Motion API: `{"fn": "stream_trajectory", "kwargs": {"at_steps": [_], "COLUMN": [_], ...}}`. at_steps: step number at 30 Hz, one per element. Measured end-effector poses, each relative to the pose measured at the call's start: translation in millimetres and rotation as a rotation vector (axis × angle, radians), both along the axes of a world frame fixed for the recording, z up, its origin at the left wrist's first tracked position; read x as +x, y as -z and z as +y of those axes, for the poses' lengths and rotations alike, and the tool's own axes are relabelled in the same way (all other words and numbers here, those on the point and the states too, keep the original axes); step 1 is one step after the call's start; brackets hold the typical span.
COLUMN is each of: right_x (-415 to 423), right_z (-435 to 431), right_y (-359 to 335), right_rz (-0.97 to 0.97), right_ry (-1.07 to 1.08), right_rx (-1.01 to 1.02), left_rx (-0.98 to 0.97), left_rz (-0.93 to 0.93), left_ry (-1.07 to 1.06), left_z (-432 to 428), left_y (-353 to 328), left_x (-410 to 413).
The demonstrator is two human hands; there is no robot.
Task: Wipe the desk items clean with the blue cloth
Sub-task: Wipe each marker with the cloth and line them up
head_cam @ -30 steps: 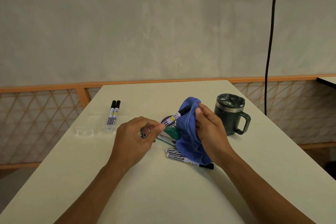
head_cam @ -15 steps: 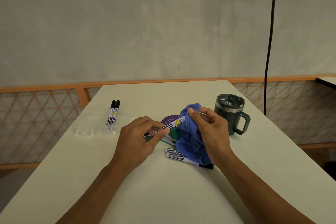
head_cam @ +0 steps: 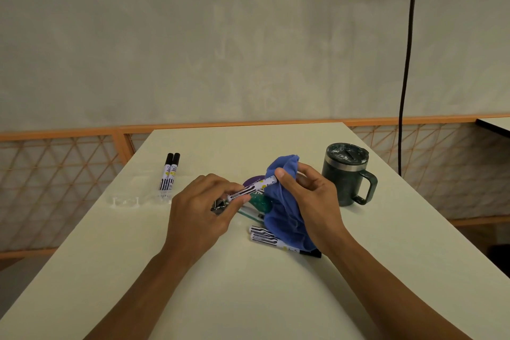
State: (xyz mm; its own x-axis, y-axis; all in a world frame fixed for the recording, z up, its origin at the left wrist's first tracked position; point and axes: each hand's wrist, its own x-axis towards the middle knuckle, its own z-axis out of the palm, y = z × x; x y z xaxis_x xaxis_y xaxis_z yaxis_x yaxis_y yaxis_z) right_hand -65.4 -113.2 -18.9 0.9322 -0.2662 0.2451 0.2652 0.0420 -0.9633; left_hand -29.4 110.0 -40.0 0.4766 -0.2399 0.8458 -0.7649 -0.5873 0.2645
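My left hand (head_cam: 202,208) pinches the lower end of a white marker (head_cam: 254,188) with black stripes, held slanted above the table. My right hand (head_cam: 311,199) grips the blue cloth (head_cam: 281,201), bunched around the marker's upper end, thumb pressing the cloth onto it; the cap end is hidden in the cloth. Two more striped markers (head_cam: 266,237) lie under the hanging cloth. A purple disc (head_cam: 252,181), a teal object (head_cam: 260,201) and a thin pen (head_cam: 248,212) lie beneath my hands.
A dark green lidded mug (head_cam: 345,174) stands at the right. Two markers (head_cam: 169,174) lie side by side at the left, beside a clear plastic case (head_cam: 132,199). An orange lattice rail (head_cam: 55,174) runs behind the table and a black cable (head_cam: 405,63) hangs at the right.
The cloth in my right hand slid down over the marker's black cap and upper end, covering it. My left hand keeps its hold on the lower end.
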Motion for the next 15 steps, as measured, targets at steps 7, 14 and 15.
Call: {"fn": "stream_trajectory", "kwargs": {"at_steps": [7,14,15], "right_x": [0.1,1.5,2.1], "right_z": [-4.4,-2.2,-3.1], "right_y": [-4.0,-4.1,-3.2], "right_rz": [0.021,0.000,-0.007], "right_ry": [0.060,0.105,0.101], "right_rx": [0.043,-0.029,-0.050], "left_rx": [0.022,0.009,0.004], "left_rz": [-0.039,-0.030,-0.028], "left_ry": [-0.006,-0.011,-0.012], "left_z": [-1.4,-3.3,-2.6], "left_y": [3.8,3.7,3.8], "left_x": [3.0,2.1,2.2]}}
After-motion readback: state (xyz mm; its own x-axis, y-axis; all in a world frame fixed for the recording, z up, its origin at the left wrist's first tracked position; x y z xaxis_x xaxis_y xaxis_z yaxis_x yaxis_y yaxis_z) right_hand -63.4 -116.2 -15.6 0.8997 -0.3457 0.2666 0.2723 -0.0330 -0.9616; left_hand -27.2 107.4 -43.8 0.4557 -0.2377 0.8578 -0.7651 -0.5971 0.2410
